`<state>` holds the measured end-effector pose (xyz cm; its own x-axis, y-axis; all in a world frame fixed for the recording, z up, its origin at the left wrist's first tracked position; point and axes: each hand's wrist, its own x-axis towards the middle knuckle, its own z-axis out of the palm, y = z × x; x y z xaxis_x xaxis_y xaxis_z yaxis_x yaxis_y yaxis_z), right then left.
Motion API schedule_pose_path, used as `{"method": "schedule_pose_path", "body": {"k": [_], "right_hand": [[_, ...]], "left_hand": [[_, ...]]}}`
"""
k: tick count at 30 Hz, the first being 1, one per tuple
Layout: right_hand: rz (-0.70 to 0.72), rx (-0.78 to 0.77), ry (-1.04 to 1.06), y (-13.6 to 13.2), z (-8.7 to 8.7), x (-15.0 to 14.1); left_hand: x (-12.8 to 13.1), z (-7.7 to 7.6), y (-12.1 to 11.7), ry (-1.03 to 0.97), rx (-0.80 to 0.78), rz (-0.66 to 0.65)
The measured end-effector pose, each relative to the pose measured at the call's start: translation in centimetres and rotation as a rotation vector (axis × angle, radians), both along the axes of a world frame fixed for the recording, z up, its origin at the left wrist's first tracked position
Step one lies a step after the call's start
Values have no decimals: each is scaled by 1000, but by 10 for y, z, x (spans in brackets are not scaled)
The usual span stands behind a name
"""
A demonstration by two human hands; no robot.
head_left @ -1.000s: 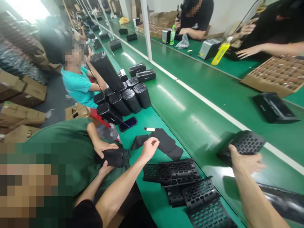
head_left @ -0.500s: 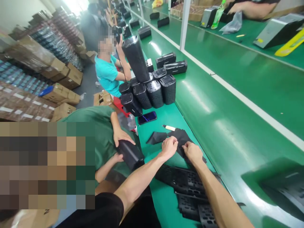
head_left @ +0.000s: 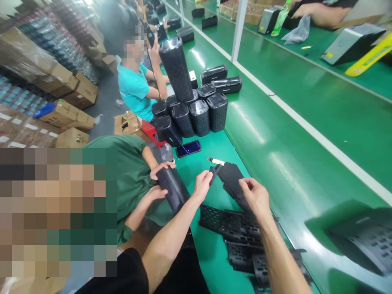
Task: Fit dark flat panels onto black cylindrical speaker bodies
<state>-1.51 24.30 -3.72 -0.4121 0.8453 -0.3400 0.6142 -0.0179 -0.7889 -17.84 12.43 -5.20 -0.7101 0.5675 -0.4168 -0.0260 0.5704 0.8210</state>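
Head view: left hand (head_left: 202,185) pinches the near-left corner of a thin black fabric sheet (head_left: 230,179), fingers closed on its edge; right hand (head_left: 255,197) grips the same sheet at its lower right edge, so both hands are clamped on it and held a little apart. The sheet is lifted just off the green worktop (head_left: 275,134) between the hands, sagging and folding where unsupported. Judgement: light, limp, not fragile; likely to droop or crease, so best held by two corners or opposite edges as now. Directly below the right hand lies a pile of black perforated grilles (head_left: 235,228), overlapping; these look stiff. Just beyond the sheet a small pale strip (head_left: 217,161) lies on the worktop, and further out a phone (head_left: 188,148). Left of the left hand, a co-worker in a green shirt holds a black casing (head_left: 173,188) with both hands. Well beyond, a cluster of upright black casings (head_left: 199,116) stands on the worktop. Far right of the right hand, another grille panel (head_left: 364,241), blurred.
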Motion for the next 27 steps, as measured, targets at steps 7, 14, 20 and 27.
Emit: {"method": "schedule_pose_path", "body": {"k": [7,14,20,27], "right_hand": [[-522,-409,625,-126,41,78],[-1137,-158,-122,-257,-9,180],[-1179,-131,-340,-250,-66,234],[-1067,-38,-330,-344,-40,217]], "left_hand": [[72,68,-27,-1149,400,-28],[107,58,-71,-1028,159,-175],[123,59,-104,-905,142,-408],[125,75,-130,-737,122,-376]]}}
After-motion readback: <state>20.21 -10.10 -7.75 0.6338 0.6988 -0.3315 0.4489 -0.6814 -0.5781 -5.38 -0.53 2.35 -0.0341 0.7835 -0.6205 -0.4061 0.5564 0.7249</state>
